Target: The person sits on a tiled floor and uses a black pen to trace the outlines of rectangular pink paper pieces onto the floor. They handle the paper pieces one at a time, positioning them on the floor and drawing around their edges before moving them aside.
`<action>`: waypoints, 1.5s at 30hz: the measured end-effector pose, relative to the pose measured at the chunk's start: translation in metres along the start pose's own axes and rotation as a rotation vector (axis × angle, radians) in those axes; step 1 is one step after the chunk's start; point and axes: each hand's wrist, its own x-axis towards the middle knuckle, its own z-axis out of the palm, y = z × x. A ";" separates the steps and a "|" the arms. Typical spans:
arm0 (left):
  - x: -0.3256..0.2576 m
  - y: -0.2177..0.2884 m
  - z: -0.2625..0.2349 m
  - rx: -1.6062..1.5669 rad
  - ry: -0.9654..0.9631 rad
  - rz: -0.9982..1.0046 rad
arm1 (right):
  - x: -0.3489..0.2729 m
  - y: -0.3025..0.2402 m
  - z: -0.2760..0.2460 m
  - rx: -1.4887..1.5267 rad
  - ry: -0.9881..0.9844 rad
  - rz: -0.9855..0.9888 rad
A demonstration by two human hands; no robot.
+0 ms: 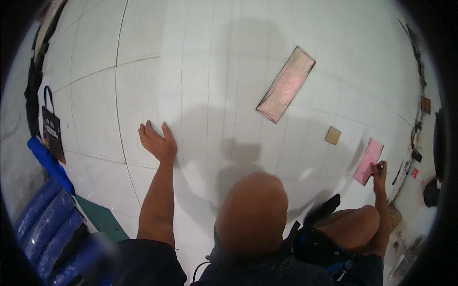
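My left hand (160, 142) lies with fingers spread on the large white surface (200, 76), holding nothing. At the right, my right hand (379, 174) rests at the edge of a small pink rectangular piece (368, 161). Its fingers are curled together, and a small dark thing seems to be between them, too small to name. Left of that piece lies a small tan square (333, 135). Farther off is a longer pink rectangular piece (286, 85) with dark lines along its edges, lying at a slant and touched by neither hand.
Dark lines cross the white surface. At the left are a black bag (52, 133) with a handle, a blue strip (50, 164), blue plastic-wrapped rolls (45, 224) and a green sheet (101, 217). Small dark and red items lie along the right edge. My bent leg (350, 226) is at lower right.
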 end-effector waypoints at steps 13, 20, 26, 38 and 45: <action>-0.004 -0.008 0.026 -0.018 0.027 0.036 | 0.035 -0.270 0.194 0.268 0.388 -0.356; 0.002 0.004 0.032 0.141 0.054 0.023 | -0.091 -0.228 0.292 0.240 0.497 0.085; -0.005 0.002 0.029 0.215 -0.019 0.094 | -0.190 -0.122 0.246 0.141 0.704 0.221; 0.017 -0.002 0.025 0.449 -0.056 -0.070 | -0.303 -0.157 0.389 0.682 0.678 0.445; 0.004 0.002 0.037 0.230 -0.050 -0.050 | -0.353 -0.194 0.515 0.460 0.858 0.620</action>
